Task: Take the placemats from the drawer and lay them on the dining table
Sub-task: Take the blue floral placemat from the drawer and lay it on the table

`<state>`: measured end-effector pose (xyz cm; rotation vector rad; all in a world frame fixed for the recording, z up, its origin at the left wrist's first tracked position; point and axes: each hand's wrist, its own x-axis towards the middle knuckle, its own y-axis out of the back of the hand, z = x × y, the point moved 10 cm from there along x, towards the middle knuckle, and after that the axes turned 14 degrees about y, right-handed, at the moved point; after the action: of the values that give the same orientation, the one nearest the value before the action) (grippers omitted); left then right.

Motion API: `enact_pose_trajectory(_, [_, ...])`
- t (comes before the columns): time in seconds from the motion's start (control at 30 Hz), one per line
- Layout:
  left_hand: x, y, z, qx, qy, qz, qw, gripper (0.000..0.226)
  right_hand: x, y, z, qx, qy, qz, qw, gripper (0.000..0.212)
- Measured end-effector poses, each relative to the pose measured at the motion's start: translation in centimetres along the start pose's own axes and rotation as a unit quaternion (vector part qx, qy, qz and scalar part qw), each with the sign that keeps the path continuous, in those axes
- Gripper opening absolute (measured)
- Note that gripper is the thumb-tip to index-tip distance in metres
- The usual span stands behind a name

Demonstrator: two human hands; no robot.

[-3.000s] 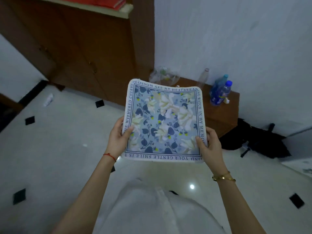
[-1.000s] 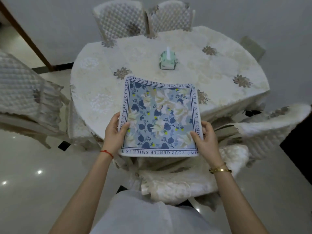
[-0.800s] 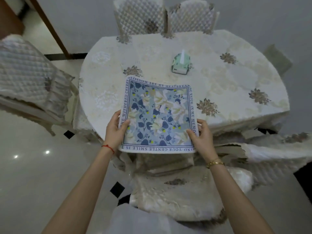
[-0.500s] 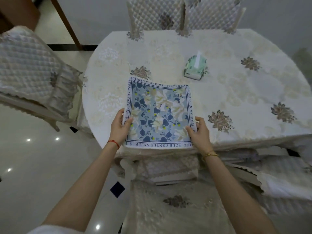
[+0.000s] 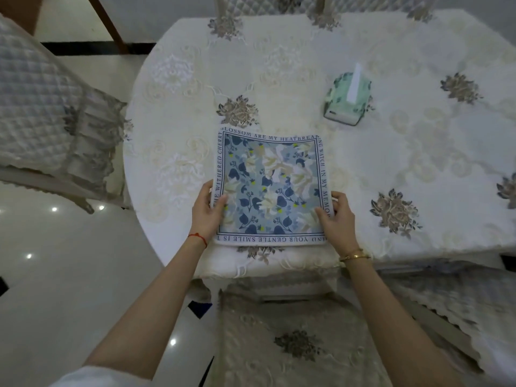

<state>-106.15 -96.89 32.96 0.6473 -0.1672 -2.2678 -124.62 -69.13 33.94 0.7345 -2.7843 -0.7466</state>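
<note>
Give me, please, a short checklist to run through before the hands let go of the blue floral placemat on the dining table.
1. Placemat over the dining table, not past its near edge: ok.
2. Both grips in place, left hand and right hand at the side edges: ok.
3. Placemat flat and fully resting on the cloth: cannot tell.
4. Tissue box clear of the placemat: ok.
5. More than one placemat in the stack: cannot tell.
</note>
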Motion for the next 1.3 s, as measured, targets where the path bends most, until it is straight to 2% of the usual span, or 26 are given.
enact_pose_trajectory(0.73, [1.1, 0.1, -2.5, -0.019, 0.06, 0.002, 0.998, 0.035, 0.5, -0.8, 1.8, -0.039, 0.002, -0.008, 0.999, 0.04])
enact_pose_trajectory(1.07, [0.9, 0.5, -3.1, -0.004, 0.081, 0.026, 0.996, 0.046, 0.6, -1.0, 1.7, -0.062, 0.025, -0.016, 0.998, 0.038])
enact_pose_trajectory(1.3, [0.5, 1.1, -3.1, 0.001, 0.073, 0.027, 0.997, 0.064, 0.5, -0.9, 1.8, -0.087, 0.043, -0.017, 0.995, 0.042])
